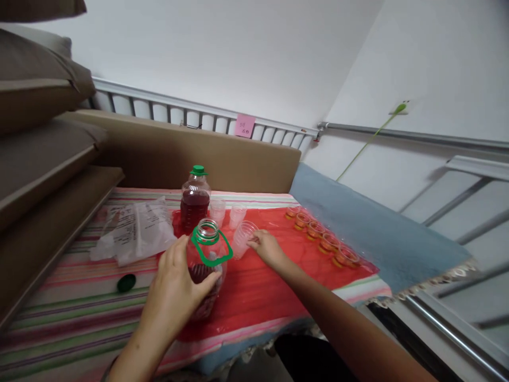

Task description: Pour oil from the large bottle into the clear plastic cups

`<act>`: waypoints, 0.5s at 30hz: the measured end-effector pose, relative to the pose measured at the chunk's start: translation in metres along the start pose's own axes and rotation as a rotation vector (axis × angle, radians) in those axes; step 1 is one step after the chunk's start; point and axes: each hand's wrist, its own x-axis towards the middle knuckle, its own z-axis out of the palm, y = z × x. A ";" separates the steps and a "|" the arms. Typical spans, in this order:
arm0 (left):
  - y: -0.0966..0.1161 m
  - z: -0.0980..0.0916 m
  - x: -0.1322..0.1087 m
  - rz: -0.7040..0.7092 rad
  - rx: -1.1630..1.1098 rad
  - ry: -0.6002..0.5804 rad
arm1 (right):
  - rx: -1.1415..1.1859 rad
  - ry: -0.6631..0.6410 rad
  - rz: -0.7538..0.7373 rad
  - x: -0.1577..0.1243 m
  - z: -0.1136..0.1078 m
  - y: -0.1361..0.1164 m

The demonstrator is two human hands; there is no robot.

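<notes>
Wrapped round the body of an uncapped clear jug [203,305] is my left hand [177,284]. The jug holds dark red liquid and has a green ring handle at its neck. To its right, my right hand [267,248] pinches the rim of a tilted clear plastic cup [240,241], which looks like part of a stack. Two more stacks of clear cups, one at the left [217,211] and one at the right [237,215], stand just behind. A second jug [194,204] of red liquid, with its green cap on, stands beyond the first.
Several cups [328,242] with amber liquid line the right side of the red sheet [274,286]. A green cap [126,283] and a clear plastic bag [137,231] lie at left on the striped cloth. Brown cushions [43,154] are stacked far left.
</notes>
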 end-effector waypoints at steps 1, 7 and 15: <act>-0.001 -0.001 0.001 -0.004 0.009 -0.012 | -0.001 0.014 0.004 0.000 -0.006 0.000; -0.003 -0.003 0.005 0.004 0.036 -0.020 | 0.001 0.116 0.033 -0.001 -0.021 0.001; -0.004 0.000 0.001 0.002 0.047 -0.016 | 0.090 0.189 0.033 0.007 0.007 0.000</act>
